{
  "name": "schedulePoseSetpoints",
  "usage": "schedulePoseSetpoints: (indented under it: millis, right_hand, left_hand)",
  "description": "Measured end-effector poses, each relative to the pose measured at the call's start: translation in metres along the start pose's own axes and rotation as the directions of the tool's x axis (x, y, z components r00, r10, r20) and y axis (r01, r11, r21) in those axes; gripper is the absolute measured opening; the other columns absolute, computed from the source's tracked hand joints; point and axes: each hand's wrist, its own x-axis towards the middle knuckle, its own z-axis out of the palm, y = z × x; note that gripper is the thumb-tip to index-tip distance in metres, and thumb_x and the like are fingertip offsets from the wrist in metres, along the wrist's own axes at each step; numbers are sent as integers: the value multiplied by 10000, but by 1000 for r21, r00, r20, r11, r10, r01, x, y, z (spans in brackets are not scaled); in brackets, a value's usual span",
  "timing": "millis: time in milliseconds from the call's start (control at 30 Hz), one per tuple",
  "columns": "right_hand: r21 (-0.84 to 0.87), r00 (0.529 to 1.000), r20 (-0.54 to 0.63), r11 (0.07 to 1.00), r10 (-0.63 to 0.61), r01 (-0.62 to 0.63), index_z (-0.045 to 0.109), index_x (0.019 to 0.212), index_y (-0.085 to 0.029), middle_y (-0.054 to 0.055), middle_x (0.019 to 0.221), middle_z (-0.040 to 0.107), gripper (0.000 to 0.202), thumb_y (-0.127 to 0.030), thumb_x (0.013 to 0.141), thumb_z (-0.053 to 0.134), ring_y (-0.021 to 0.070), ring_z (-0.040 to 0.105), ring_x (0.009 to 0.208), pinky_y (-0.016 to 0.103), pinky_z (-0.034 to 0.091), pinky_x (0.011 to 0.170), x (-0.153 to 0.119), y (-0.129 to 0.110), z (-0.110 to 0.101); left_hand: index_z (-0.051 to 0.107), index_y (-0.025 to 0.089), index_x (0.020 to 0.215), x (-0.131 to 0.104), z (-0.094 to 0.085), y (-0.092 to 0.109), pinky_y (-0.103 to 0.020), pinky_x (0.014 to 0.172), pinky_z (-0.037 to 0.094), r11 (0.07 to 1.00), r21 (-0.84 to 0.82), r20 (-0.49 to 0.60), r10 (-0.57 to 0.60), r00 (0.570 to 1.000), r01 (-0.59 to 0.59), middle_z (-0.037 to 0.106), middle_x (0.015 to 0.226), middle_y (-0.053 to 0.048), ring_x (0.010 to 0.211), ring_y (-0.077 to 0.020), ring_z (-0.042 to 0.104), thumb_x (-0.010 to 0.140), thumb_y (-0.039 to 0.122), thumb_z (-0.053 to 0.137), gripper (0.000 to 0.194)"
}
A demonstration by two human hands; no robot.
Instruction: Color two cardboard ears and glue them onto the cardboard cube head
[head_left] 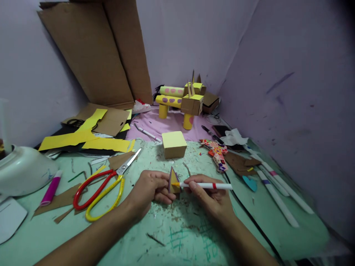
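Note:
Between the fingers of my left hand is a small pointed cardboard triangle, its face partly yellow and its edges purple. My right hand grips a white marker with a red band, and its orange tip rests against the triangle's face. Just beyond my hands sits a small cardboard box with a pale yellow top. Scissors with red and yellow handles lie to the left of my left hand, blades pointing away from me.
Cardboard and paper giraffe-like figures stand at the back. Yellow paper strips and a glue stick lie left, beside a white pot. At right are a patterned glue gun, its black cord and several markers.

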Motion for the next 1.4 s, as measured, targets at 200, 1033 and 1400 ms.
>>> schedulePoseSetpoints:
  millis: [200, 1033, 1400]
  right_hand:
    - [6, 999, 20, 999, 48, -49, 692, 728, -167, 20, 570, 617, 238, -336, 829, 558, 125, 494, 497, 230, 370, 452, -1, 1, -1]
    - [33, 999, -36, 999, -23, 24, 703, 755, -173, 35, 615, 658, 213, -305, 837, 556, 147, 565, 539, 244, 411, 477, -3, 0, 0]
    - [-44, 993, 80, 994, -92, 96, 707, 728, -160, 16, 560, 634, 201, -233, 830, 550, 124, 542, 479, 227, 393, 446, -1, -4, 0]
  left_hand:
    - [710, 88, 728, -2, 0, 4, -191, 459, 443, 994, 107, 5, -2, 1000, 2, 670, 574, -64, 467, -101, 565, 591, 177, 612, 191]
    - [575, 111, 637, 3, -3, 3, -206, 368, 454, 987, 158, -76, 28, 997, -16, 588, 412, -20, 359, -109, 526, 618, 149, 608, 54]
    - [560, 119, 627, 2, 0, 6, -171, 303, 369, 978, 205, -102, 45, 994, -23, 564, 369, 1, 278, -86, 459, 635, 90, 544, 34]
